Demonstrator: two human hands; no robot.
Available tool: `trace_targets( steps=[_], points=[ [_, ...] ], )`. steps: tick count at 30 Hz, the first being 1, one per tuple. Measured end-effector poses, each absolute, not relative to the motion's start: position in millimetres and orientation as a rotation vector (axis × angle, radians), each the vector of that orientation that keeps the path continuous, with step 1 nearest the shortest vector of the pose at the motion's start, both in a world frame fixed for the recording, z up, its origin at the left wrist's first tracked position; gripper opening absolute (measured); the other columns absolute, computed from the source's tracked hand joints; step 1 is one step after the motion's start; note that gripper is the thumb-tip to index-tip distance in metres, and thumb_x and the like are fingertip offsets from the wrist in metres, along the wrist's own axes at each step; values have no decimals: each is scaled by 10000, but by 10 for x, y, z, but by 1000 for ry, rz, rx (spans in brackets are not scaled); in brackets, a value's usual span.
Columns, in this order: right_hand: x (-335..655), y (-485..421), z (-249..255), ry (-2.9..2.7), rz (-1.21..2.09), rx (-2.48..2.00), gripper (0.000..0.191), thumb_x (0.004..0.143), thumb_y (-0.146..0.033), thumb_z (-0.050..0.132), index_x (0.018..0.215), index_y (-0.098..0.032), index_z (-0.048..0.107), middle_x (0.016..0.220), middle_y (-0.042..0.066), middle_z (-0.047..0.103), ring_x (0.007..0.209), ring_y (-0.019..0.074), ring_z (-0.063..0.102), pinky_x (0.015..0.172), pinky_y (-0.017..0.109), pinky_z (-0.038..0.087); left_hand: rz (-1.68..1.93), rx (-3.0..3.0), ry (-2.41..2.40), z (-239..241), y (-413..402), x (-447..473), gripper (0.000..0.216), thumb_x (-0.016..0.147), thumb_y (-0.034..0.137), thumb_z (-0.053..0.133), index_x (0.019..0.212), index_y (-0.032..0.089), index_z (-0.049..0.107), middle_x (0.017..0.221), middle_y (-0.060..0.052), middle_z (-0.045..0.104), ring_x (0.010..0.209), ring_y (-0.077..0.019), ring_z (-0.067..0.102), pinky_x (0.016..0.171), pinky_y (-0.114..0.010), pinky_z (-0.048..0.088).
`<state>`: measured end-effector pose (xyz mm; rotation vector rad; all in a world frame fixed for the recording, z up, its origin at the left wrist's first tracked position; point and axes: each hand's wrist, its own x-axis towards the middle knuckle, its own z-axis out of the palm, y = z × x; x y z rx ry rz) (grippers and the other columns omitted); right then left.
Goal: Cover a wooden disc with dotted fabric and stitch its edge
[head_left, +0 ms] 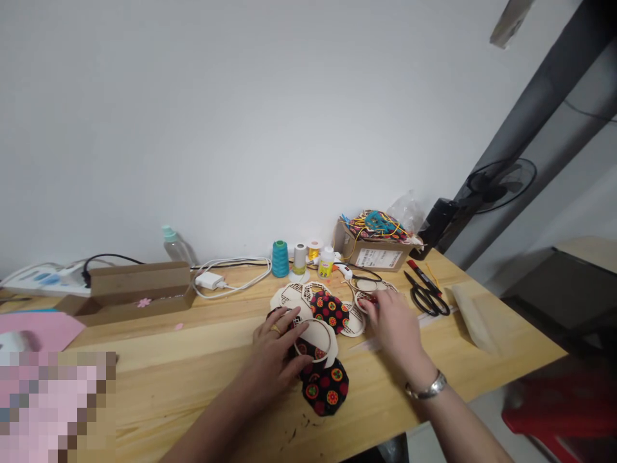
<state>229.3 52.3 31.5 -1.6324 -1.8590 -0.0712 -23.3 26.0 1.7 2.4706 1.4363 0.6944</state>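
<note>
Cardboard box [139, 292] lay at the far left of the tabletop [193, 360], with a white charger [209, 281] and a teal thread spool [280, 258] further right by the wall. Near the middle, the left hand [277, 350] lay open and flat, its fingers spread over a wooden hoop [318, 329] that sat on black flowered fabric [328, 389] by the near edge. Even pressure all round would probably keep the hoop from sliding on the cloth. The right hand [393, 325] reached to a small wooden cutout [361, 297]; whether its fingertips pinched it could not be told. Black scissors [427, 297] lay just right, apart from both hands.
</note>
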Motion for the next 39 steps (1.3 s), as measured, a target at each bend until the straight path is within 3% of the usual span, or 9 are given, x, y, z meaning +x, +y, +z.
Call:
trace_targets(
  steps=[6, 15, 19, 22, 24, 27, 30, 34, 39],
  points=[
    [2689, 719, 220, -1618, 105, -1765, 181, 749, -241, 526, 581, -182, 555, 525, 34, 557, 498, 169, 482, 517, 277, 323, 589, 2508, 1471, -47, 273, -246, 439, 771, 422, 586, 1184, 274, 583, 1318, -77, 536, 1271, -370, 324, 950, -578, 308],
    [2624, 579, 598, -1260, 290, -1426, 246, 780, -396, 509, 778, -157, 566, 692, 30, 584, 598, 148, 503, 560, 261, 403, 827, 2404, 1543, 117, 222, -229, 543, 745, 471, 591, 1198, 172, 559, 1378, -168, 435, 1276, -366, 317, 979, -577, 293],
    [2252, 487, 744, -1321, 525, -1273, 212, 774, -369, 538, 740, -162, 567, 599, -11, 536, 512, 114, 463, 495, 233, 400, 1094, 2119, 1443, 185, 201, -118, 547, 809, 356, 551, 1302, 154, 428, 1400, -160, 402, 1286, -264, 354, 1027, -452, 333],
    [1803, 293, 814, -1417, 719, -1161, 158, 775, -305, 554, 691, -172, 568, 554, -30, 521, 489, 101, 462, 468, 210, 396, 1114, 2027, 1301, 199, 170, 4, 747, 744, 329, 646, 1390, 211, 289, 1478, -121, 279, 1347, -262, 242, 1080, -461, 247],
    [1513, 153, 822, -1489, 920, -983, 99, 788, -201, 524, 704, -178, 571, 616, -26, 543, 562, 100, 493, 540, 206, 419, 1116, 1992, 1181, 200, 152, 56, 747, 736, 323, 653, 1389, 219, 305, 1490, -111, 255, 1354, -277, 219, 1094, -468, 203],
    [1263, 63, 769, -1595, 1045, -819, 108, 782, -142, 523, 702, -182, 582, 698, -11, 577, 689, 118, 528, 665, 230, 435, 1160, 1795, 1093, 218, 143, 53, 459, 814, 311, 546, 1259, 205, 512, 1357, -103, 482, 1269, -281, 387, 1063, -440, 275],
    [1298, 171, 676, -1454, 1104, -911, 75, 771, -186, 559, 704, -180, 593, 708, -4, 593, 690, 128, 534, 671, 245, 436, 1156, 1547, 1112, 271, 147, -8, 358, 820, 328, 546, 1146, 192, 607, 1154, -79, 644, 1126, -277, 530, 982, -393, 380],
    [1508, 393, 574, -1278, 1156, -1049, 152, 813, -288, 523, 871, -176, 608, 694, -12, 573, 634, 118, 520, 610, 240, 430, 991, 1101, 1004, 316, 137, -70, 391, 753, 370, 640, 1076, 149, 639, 971, -83, 711, 908, -271, 632, 799, -359, 483],
    [1491, 376, 521, -1609, 1196, -1029, 409, 717, -286, 663, 1114, -207, 605, 980, 42, 613, 873, 168, 555, 718, 274, 441, 862, 953, 842, 261, 101, -91, 297, 721, 291, 690, 970, 129, 677, 864, -68, 715, 793, -230, 638, 712, -304, 473]
  ],
)
